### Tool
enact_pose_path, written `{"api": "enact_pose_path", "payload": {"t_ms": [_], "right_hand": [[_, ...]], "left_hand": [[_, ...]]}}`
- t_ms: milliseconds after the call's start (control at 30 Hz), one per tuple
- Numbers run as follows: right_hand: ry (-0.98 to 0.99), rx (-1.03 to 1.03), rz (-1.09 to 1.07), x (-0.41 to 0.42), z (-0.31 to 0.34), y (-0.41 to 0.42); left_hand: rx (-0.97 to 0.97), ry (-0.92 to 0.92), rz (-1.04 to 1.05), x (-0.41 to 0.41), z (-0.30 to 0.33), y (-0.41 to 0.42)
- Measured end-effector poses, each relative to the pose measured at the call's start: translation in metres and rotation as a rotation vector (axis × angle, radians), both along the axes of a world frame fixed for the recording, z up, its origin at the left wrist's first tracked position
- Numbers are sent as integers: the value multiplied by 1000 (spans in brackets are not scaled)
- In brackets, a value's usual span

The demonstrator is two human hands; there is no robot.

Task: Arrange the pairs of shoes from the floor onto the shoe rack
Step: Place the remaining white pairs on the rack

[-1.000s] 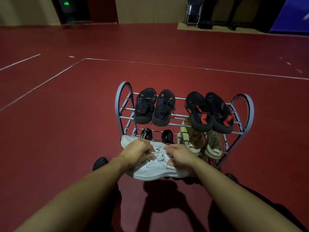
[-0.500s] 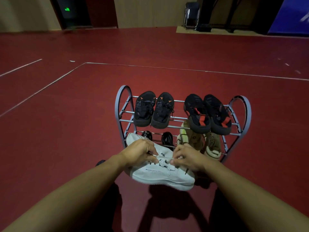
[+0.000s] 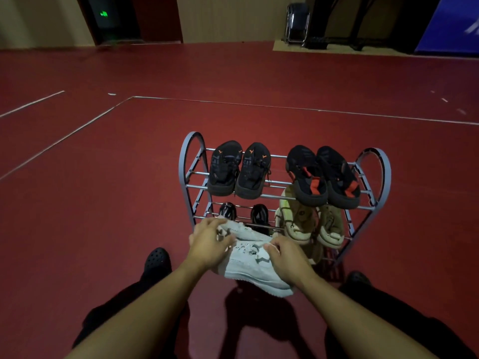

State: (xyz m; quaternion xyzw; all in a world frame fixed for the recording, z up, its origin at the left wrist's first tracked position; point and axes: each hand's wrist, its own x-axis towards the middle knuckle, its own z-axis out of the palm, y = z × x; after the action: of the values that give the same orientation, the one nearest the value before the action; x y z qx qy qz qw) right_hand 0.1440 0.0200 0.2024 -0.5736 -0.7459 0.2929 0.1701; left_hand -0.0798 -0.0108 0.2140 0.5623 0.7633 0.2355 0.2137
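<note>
I hold a white lace-up sneaker (image 3: 248, 266) just above the floor, in front of the lower left of the grey metal shoe rack (image 3: 377, 177). My left hand (image 3: 208, 246) lies on its heel end with the fingers stretched forward. My right hand (image 3: 287, 257) grips its lace area, fingers curled. On the top tier sit a black pair with orange marks (image 3: 239, 172) and a black-and-red pair (image 3: 324, 177). The tier below holds a black pair (image 3: 258, 215), partly hidden by the sneaker, and a beige pair (image 3: 311, 225).
Dark red floor with white lines surrounds the rack. My black clog (image 3: 156, 257) stands left of the sneaker and my other foot (image 3: 359, 278) by the rack's right leg. A folding chair (image 3: 298, 22) and a dark doorway (image 3: 114, 19) are far off.
The sneaker has tilted, its right end dropping lower and nearer to me. My left hand let go of the laces and spread over the heel end. My right hand stayed on the lace area.
</note>
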Motion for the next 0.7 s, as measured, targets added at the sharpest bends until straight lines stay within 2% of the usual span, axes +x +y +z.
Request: {"api": "enact_pose_path", "payload": {"t_ms": [100, 133, 200, 233, 300, 367, 433, 500, 700], "right_hand": [[7, 35, -179, -11, -12, -7], [22, 25, -233, -16, -14, -8], [42, 29, -311, -28, -18, -10], [49, 34, -342, -35, -20, -11], [76, 25, -413, -46, -20, -14], [106, -2, -433, -55, -21, -18], [162, 7, -401, -57, -22, -17], [215, -26, -382, -53, -20, -11], [489, -398, -344, -38, -17, 14]], "left_hand": [[-71, -229, 296, 10, -10, -9], [-121, -369, 372, 14, -12, -12], [-214, -766, 494, 25, -21, -15], [-276, -968, 508, 32, -24, -17], [-317, -1251, 426, 48, -30, -18], [-195, -1403, 411, 60, -36, -15], [-56, -1429, 455, 62, -38, -12], [-6, -1399, 449, 54, -39, -9], [-35, -1274, 386, 27, -45, 1]]}}
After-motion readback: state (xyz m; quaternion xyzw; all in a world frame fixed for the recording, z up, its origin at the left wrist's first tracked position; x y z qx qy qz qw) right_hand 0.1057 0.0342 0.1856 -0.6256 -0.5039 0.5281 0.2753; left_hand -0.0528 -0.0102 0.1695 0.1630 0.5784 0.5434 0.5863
